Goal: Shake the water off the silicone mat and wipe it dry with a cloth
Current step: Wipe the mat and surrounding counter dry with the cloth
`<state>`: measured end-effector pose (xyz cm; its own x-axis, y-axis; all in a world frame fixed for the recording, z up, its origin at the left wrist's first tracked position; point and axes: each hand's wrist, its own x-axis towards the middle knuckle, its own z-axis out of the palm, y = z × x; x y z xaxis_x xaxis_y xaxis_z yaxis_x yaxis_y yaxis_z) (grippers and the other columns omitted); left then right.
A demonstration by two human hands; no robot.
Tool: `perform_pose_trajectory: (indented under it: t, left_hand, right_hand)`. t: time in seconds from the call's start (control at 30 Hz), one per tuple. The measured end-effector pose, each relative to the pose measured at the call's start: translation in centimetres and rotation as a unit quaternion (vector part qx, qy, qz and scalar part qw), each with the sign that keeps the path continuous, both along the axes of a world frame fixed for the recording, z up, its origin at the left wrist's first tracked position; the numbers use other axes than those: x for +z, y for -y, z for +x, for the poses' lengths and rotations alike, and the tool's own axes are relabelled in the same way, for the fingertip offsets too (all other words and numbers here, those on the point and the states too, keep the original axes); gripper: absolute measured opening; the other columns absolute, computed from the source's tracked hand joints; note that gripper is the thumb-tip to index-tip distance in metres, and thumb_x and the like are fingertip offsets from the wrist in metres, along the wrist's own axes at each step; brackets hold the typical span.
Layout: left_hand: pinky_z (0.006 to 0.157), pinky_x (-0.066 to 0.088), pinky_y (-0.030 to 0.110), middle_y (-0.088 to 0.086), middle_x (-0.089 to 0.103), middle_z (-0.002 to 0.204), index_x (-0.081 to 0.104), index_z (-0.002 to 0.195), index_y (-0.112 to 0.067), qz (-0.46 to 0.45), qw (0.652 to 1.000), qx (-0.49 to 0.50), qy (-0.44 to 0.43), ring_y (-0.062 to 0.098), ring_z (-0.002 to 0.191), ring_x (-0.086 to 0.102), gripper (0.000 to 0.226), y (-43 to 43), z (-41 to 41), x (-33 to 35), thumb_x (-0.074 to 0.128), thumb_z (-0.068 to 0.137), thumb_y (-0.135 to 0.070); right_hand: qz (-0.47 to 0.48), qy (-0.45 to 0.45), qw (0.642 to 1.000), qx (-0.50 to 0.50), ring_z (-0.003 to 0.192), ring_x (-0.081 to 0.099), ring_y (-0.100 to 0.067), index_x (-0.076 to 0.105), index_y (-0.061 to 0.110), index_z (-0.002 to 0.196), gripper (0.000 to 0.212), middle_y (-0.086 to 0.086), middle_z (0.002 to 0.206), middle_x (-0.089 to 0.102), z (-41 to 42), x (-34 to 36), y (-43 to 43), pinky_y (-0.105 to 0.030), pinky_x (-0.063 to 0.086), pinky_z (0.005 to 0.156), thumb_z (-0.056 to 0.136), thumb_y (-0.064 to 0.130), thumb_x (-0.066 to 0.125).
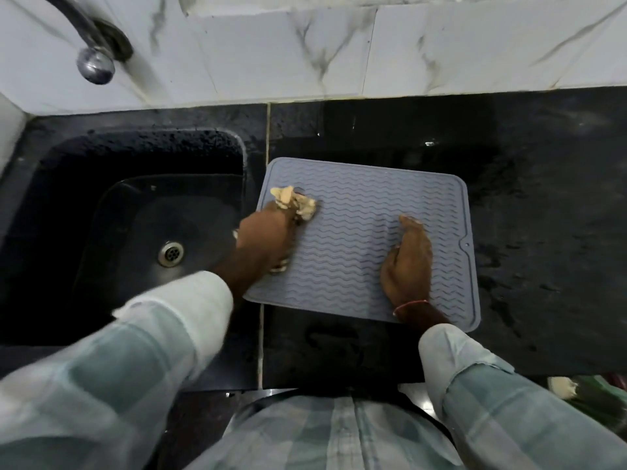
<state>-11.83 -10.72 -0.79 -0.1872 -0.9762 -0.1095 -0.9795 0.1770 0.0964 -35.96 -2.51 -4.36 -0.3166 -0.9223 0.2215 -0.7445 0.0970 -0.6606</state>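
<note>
- Pale checked sleeves (163,334) reach in from the near edge.
- Left hand (264,232) grips a bunched tan cloth (298,203), fingers curled round it, pressing it onto the far left corner of the grey silicone mat (356,232).
- Right hand (409,262) rests palm down on the mat's right half, fingers straight and together.
- Mat lies flat on the dark countertop (543,198), just beside the sink (135,215).

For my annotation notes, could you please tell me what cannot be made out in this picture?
Head view:
Cloth: mostly hidden inside the gripping left hand.
Tap: cut off by the top edge.
Water left on the silicone mat: too fine to see.
Green thing, lower right: blurred, cut off by the edge.
</note>
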Motion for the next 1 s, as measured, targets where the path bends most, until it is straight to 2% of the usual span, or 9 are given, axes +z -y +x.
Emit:
perform_pose_trajectory:
  t: [0.07, 0.13, 0.27, 0.43, 0.53, 0.63, 0.77, 0.87, 1.0]
  left_hand:
    - [0.078, 0.050, 0.037, 0.009, 0.060, 0.116, 0.053, 0.128, -0.025, 0.018, 0.995, 0.013, -0.102, 0.030, 0.092, 0.061, 0.038, -1.0, -4.3, -0.3, 0.035, 0.099, -0.042]
    - [0.080, 0.048, 0.037, 0.011, 0.059, 0.121, 0.053, 0.132, -0.028, 0.029, 0.986, -0.050, -0.159, 0.031, 0.097, 0.061, 0.040, -2.7, -9.9, -0.4, 0.038, 0.098, -0.043]
    - [0.079, 0.048, 0.039, 0.012, 0.060, 0.119, 0.061, 0.121, -0.023, 0.045, 0.991, -0.074, -0.103, 0.035, 0.100, 0.062, 0.034, -3.2, -13.1, -0.5, 0.041, 0.097, -0.037]
    - [0.076, 0.049, 0.036, 0.007, 0.062, 0.111, 0.060, 0.116, -0.022, 0.014, 0.999, -0.020, -0.042, 0.031, 0.092, 0.064, 0.043, -0.9, -2.6, -0.9, 0.033, 0.096, -0.048]
    - [0.076, 0.052, 0.041, 0.010, 0.062, 0.110, 0.059, 0.113, -0.019, -0.009, 1.000, 0.021, -0.003, 0.035, 0.091, 0.064, 0.036, -0.3, 2.1, -0.3, 0.037, 0.097, -0.042]
    - [0.077, 0.053, 0.042, 0.012, 0.061, 0.112, 0.060, 0.117, -0.026, -0.015, 0.999, 0.031, -0.038, 0.036, 0.093, 0.063, 0.033, 0.3, 1.7, -0.2, 0.039, 0.097, -0.042]
    - [0.079, 0.049, 0.037, 0.011, 0.061, 0.117, 0.058, 0.128, -0.030, 0.013, 0.980, -0.067, -0.187, 0.031, 0.096, 0.061, 0.036, -0.9, -8.0, -0.7, 0.043, 0.098, -0.040]
    - [0.083, 0.050, 0.042, 0.012, 0.060, 0.124, 0.059, 0.127, -0.025, 0.048, 0.974, -0.124, -0.184, 0.036, 0.102, 0.061, 0.045, -3.6, -13.0, -0.6, 0.037, 0.093, -0.044]
    - [0.082, 0.051, 0.042, 0.013, 0.062, 0.115, 0.058, 0.123, -0.021, 0.029, 0.987, -0.072, -0.141, 0.036, 0.096, 0.062, 0.042, -1.7, -6.3, -1.2, 0.037, 0.098, -0.046]
  right_hand:
    - [-0.003, 0.007, 1.000, 0.003, 0.135, 0.038, -0.036, 0.040, 0.004, 0.139, 0.059, -0.021, 0.142, 0.044, 0.0, -0.1, -0.1, -0.055, 0.028, 0.112, 0.083, 0.022, 0.029]
    - [-0.016, 0.022, 1.000, -0.001, 0.135, 0.038, -0.037, 0.040, 0.001, 0.139, 0.059, -0.022, 0.142, 0.044, -0.1, -0.4, -0.1, -0.056, 0.027, 0.113, 0.084, 0.017, 0.031]
    - [-0.025, 0.027, 0.999, 0.001, 0.136, 0.037, -0.036, 0.037, -0.001, 0.140, 0.060, -0.022, 0.143, 0.043, -0.4, -0.8, -0.2, -0.055, 0.026, 0.113, 0.081, 0.003, 0.040]
    - [-0.018, 0.008, 1.000, 0.010, 0.139, 0.033, -0.032, 0.036, 0.000, 0.142, 0.064, -0.019, 0.146, 0.040, -0.2, -0.4, -0.3, -0.054, 0.026, 0.114, 0.078, 0.001, 0.038]
    - [-0.008, 0.006, 1.000, 0.013, 0.140, 0.032, -0.031, 0.036, 0.003, 0.142, 0.061, -0.018, 0.147, 0.040, -0.3, -0.6, -0.3, -0.054, 0.026, 0.115, 0.081, 0.008, 0.034]
    - [0.002, 0.009, 1.000, 0.007, 0.140, 0.032, -0.031, 0.037, 0.004, 0.142, 0.062, -0.017, 0.147, 0.040, -0.2, -0.5, -0.3, -0.053, 0.025, 0.115, 0.083, 0.019, 0.027]
    - [0.001, 0.004, 1.000, 0.017, 0.138, 0.035, -0.032, 0.036, 0.002, 0.142, 0.059, -0.018, 0.146, 0.041, -0.3, -0.6, -0.1, -0.052, 0.026, 0.115, 0.086, 0.020, 0.031]
    - [0.008, 0.003, 1.000, 0.017, 0.138, 0.034, -0.031, 0.036, 0.002, 0.143, 0.055, -0.017, 0.147, 0.040, -0.4, -0.9, 0.0, -0.051, 0.025, 0.115, 0.089, 0.014, 0.041]
    - [0.027, -0.040, 0.999, 0.012, 0.142, 0.029, -0.028, 0.031, 0.003, 0.146, 0.064, -0.016, 0.151, 0.035, -0.5, -1.5, 0.1, -0.048, 0.021, 0.118, 0.083, 0.000, 0.042]
